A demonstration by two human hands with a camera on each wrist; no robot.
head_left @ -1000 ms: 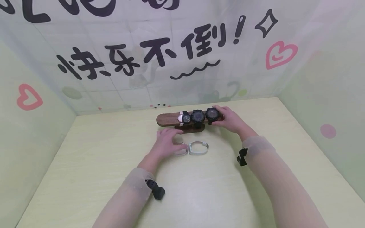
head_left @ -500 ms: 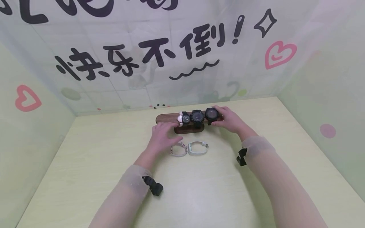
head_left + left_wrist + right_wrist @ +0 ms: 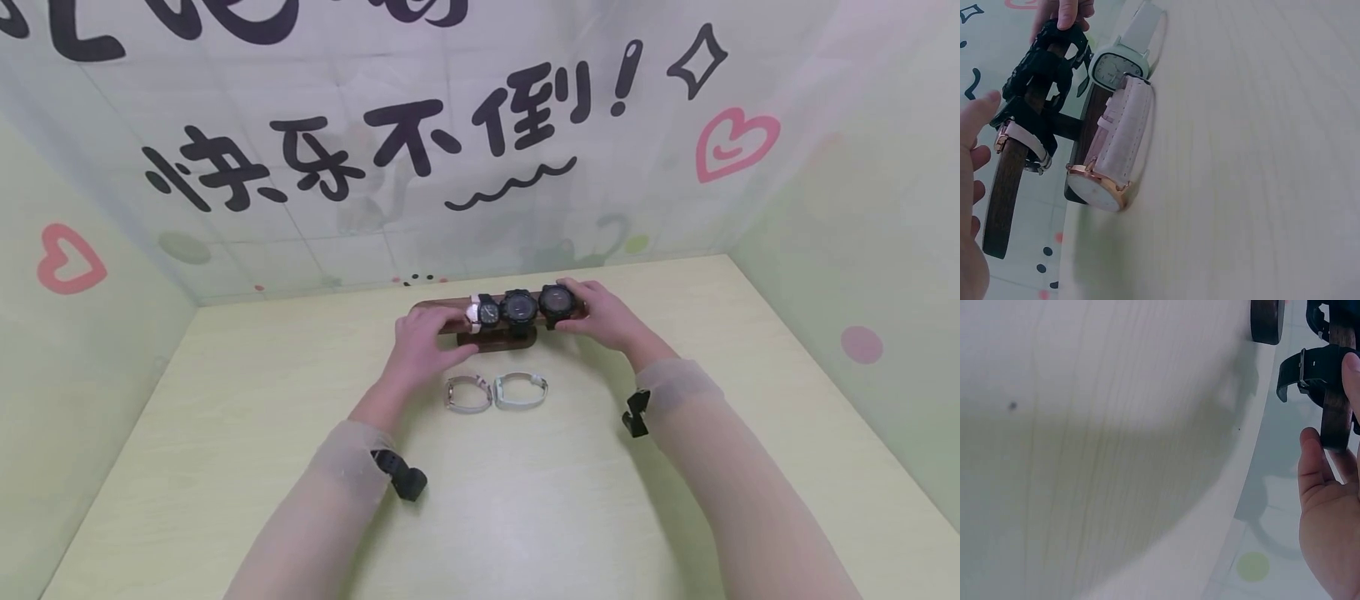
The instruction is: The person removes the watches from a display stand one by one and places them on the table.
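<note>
In the head view, a dark wooden watch stand [image 3: 497,340] carries several watches on its bar. My right hand [image 3: 611,318] holds the black watch [image 3: 557,302] at the bar's right end, thumb at the front. My left hand [image 3: 422,346] is at the bar's left part, thumb and fingers spread apart, beside a pink-banded watch [image 3: 473,312]. A small square black watch [image 3: 489,312] and a large round black watch [image 3: 521,307] sit in between. In the left wrist view, the fingers lie beside the bar [image 3: 1004,206]; contact is hard to tell.
On the table in front of the stand lie a watch with a pink strap and rose-gold case [image 3: 1124,134] and a pale green watch [image 3: 1117,70], both looped. A printed backdrop [image 3: 330,250] rises behind the table's rear edge.
My left hand has moved left and away from me, from above the pink-strapped watch on the table to the stand's left part. The right hand has stayed on the black watch.
</note>
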